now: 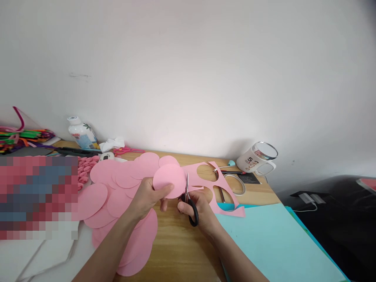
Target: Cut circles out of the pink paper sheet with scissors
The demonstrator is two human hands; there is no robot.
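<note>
Between thumb and fingers my left hand [151, 197] grips a round pink paper disc [169, 178], held up above the table. My right hand [201, 209] has its fingers in the black handles of a pair of scissors [192, 209]. The metal blades point away from me and lie at the disc's right edge. Behind them spreads a pink paper sheet [216, 201] with round holes cut in it; whether it still joins the disc I cannot tell. Many overlapping pink paper circles [123, 203] lie under and left of my left hand.
Light blue sheets [264, 243] cover the table's right side. A white mug [255, 158], a cable [237, 184] and pens stand or lie at the back right. At the back left are a bottle [82, 133], pink scissors [129, 150], a tissue [112, 144] and colourful pipe cleaners [26, 137].
</note>
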